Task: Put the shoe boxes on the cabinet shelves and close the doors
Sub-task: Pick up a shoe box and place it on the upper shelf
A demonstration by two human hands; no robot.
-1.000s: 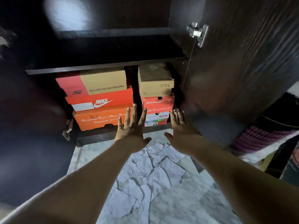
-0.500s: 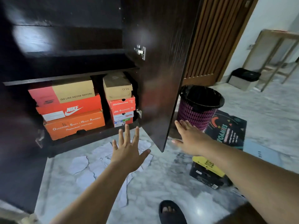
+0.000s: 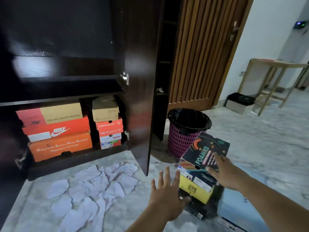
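A pink lattice waste bin [image 3: 183, 139] with a black liner stands on the marble floor [image 3: 260, 148], near the foot of a brown slatted door [image 3: 202, 52]. The door carries a handle [image 3: 234, 28] at its right edge. Torn sheets of white paper [image 3: 93, 186] lie scattered flat on the floor at lower left. Against the white wall [image 3: 270, 39] at right stands a light wooden table [image 3: 274, 71] with slender legs. A small low bin [image 3: 240, 102], pale-sided with a black liner, sits on the floor by the table's left legs. A small dark wall device [image 3: 300, 25] with a green light is mounted high on the wall, upper right.
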